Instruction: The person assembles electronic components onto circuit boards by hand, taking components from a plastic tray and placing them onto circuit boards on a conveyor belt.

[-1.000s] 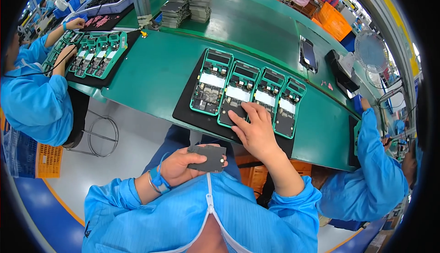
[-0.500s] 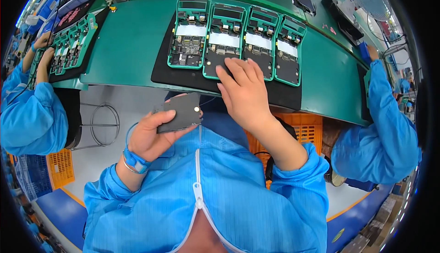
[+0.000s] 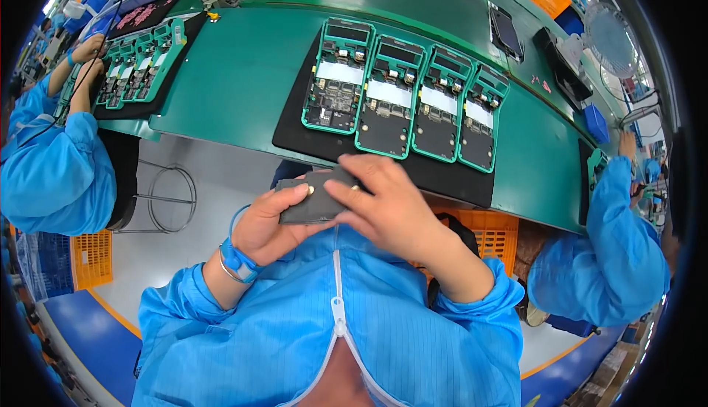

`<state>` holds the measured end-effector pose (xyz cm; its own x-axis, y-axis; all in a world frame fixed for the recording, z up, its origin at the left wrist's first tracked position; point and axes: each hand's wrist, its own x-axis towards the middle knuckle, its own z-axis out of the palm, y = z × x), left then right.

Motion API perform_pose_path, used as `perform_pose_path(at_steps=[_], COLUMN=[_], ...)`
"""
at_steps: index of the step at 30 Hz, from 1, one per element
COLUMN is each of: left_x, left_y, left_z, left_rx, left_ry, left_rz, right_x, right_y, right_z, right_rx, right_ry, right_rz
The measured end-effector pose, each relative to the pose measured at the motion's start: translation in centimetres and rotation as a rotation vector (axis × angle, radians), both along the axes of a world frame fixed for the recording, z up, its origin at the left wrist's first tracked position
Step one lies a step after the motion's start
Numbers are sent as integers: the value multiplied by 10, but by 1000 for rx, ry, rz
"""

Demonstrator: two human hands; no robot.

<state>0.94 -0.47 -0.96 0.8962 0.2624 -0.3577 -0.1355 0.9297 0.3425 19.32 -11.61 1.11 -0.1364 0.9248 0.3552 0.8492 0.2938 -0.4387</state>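
Note:
My left hand, with a blue wrist strap, grips a small stack of thin dark grey plates above my lap, thumb on top by a round light spot. My right hand reaches across the stack's right end, its thumb and fingers closed on the top plate; its fingertips are slightly blurred. Beyond, several green-framed device housings with circuit boards stand in a row on a black mat. The leftmost housing shows bare circuitry in its lower half. The neighbouring housing and those right of it have dark plates there.
A green workbench runs across in front. Co-workers in blue sit at left and right. A black phone-like device lies at the back right. An orange crate stands below the bench. A wire-legged stool is at left.
My right hand has come back from the second housing to the plates in my left hand. The leftmost housing still shows its bare board. The view has shifted a little.

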Motion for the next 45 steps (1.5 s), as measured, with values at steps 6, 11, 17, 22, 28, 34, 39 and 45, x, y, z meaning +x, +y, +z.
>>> perform_pose_path(at_steps=[6,11,17,22,28,34,39,45], left_x=[1,-9,-18,-21,-34,-38,-3,45], left_y=[-1,-11,0,-3,7,43,91,107], left_z=[-4,-15,-18,-22,-5,25,38,15], left_rx=[-106,-84,-75,-106,-35,243,586,690], left_ry=[-44,-7,-3,-8,-30,-45,81,200], left_rz=[-87,-194,-185,-169,-91,184,404,358], right_x=[28,22,19,3,-20,-29,-45,-14], right_y=[49,70,76,69,63,48,20,-13], right_z=[7,-1,4,-1,-9,-11,-3,-10], right_rx=[192,139,56,43,3,-23,158,234], right_ry=[-165,-213,-323,-389,-460,-371,-148,-2], right_rz=[-366,-304,-271,-317,-404,-436,-356,-480])
